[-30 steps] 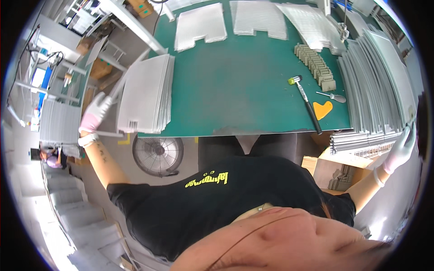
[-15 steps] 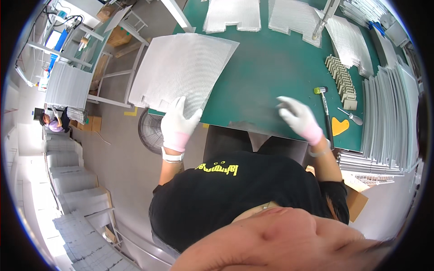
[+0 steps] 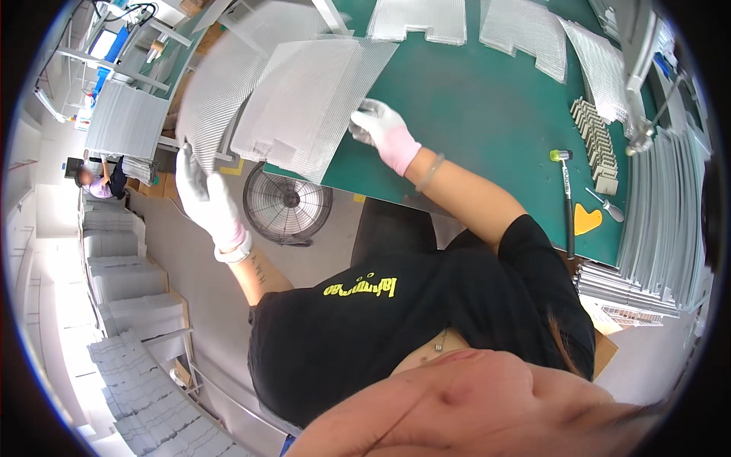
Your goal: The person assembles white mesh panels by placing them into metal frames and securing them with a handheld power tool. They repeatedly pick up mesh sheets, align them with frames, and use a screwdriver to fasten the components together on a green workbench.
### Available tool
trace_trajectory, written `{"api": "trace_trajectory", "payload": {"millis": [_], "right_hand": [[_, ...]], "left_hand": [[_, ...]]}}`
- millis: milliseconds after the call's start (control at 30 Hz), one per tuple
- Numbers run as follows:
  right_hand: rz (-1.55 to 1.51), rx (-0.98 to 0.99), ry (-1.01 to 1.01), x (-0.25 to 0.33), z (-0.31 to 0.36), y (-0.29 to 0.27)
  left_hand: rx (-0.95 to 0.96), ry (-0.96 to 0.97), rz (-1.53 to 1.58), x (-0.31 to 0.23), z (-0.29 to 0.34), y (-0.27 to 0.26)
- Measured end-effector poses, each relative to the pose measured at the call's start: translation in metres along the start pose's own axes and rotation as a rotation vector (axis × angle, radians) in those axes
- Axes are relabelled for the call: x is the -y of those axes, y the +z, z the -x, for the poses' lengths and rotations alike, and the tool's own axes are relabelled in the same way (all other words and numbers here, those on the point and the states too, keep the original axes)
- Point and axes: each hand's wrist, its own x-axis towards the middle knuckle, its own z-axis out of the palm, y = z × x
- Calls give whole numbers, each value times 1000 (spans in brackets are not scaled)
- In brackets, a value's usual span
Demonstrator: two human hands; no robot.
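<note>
Silvery mesh sheets (image 3: 304, 91) hang half over the near left edge of the green tabletop (image 3: 472, 99), and both gloved hands hold them. The left hand (image 3: 204, 199) is off the tabletop, out over the floor, its grip closed on the lower left edge of a curved sheet that rises above it. The right hand (image 3: 383, 131) lies on the tabletop with its fingers pinched on the right edge of the flatter sheet, so the sheets stretch between the two hands and up to the left of the right one.

Below the sheets, on the floor, stands a round fan (image 3: 287, 204), just under the tabletop's edge. More mesh pieces (image 3: 525, 30) lie at the far side of the tabletop, well apart from the hands. To the right lie a mallet (image 3: 566, 199), an orange scraper (image 3: 586, 218) and a row of small grey blocks (image 3: 598, 148), beside tall stacks of panels (image 3: 662, 221). Another person (image 3: 103, 179) is at work far left.
</note>
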Motion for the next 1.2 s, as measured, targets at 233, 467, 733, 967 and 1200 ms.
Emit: {"api": "trace_trajectory", "payload": {"millis": [233, 467, 733, 967, 1200], "right_hand": [[110, -276, -16, 25, -10, -11], [-187, -140, 181, -16, -29, -4], [254, -106, -446, 47, 54, -54], [422, -417, -353, 86, 133, -155], [1915, -663, 27, 115, 162, -166]], "left_hand": [[278, 107, -680, 71, 29, 41], [436, -22, -786, 94, 44, 60], [358, -23, -703, 93, 40, 56], [626, -8, -869, 75, 32, 62], [521, 157, -911, -3, -51, 78]]}}
